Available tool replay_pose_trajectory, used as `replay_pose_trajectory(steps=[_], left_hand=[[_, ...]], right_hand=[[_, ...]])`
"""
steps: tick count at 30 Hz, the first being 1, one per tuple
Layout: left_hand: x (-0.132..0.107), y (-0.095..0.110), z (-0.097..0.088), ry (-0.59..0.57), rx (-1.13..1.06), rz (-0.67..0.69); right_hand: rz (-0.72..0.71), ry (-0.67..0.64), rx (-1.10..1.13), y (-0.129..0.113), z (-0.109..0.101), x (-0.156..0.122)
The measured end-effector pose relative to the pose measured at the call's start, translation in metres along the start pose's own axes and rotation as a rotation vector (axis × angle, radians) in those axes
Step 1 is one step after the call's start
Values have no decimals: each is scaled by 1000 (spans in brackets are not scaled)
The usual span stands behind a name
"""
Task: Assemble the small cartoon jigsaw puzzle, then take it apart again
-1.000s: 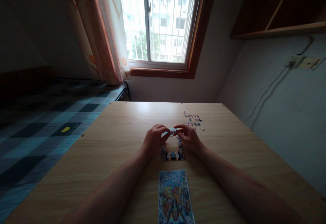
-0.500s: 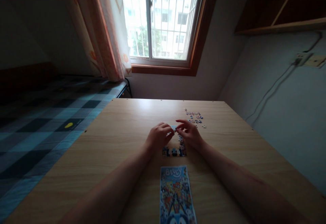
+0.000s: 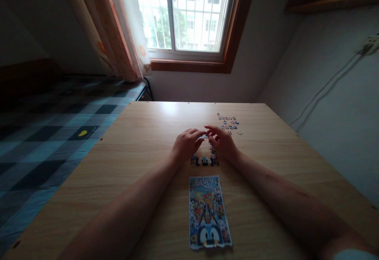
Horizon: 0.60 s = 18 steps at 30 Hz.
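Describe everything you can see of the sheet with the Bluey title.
The sheet looks like paper, an upright rectangle with white title lettering on blue at its top. Small, colourful cartoon figures crowd its middle; a large blue face with pointed ears and white eyes fills the bottom. Its near edge looks ragged. It lies flat on the wooden table, nearer the camera than the unfinished puzzle, and no hand touches it.

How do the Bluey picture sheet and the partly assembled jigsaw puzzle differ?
The Bluey picture sheet is one continuous picture; the jigsaw puzzle has an open middle where the table shows. The sheet lies nearer the camera than the puzzle. The left hand and right hand partly cover the puzzle; the sheet is uncovered. Both carry colourful printing.
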<state>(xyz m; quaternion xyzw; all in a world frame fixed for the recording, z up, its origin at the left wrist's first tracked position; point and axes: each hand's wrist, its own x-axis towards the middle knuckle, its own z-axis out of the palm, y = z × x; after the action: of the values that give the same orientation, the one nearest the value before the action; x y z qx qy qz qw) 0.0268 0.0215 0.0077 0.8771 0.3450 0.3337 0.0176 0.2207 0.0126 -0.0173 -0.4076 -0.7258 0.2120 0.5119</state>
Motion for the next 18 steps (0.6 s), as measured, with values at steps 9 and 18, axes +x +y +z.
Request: replay_pose_trajectory(steps=[9, 18], left_hand=[[2, -1, 1, 27, -24, -15], [1, -3, 2, 4, -57, -30]], right_hand=[[-49, -28, 41, 1, 2, -1], [-70, -19, 72, -1, 4, -3]])
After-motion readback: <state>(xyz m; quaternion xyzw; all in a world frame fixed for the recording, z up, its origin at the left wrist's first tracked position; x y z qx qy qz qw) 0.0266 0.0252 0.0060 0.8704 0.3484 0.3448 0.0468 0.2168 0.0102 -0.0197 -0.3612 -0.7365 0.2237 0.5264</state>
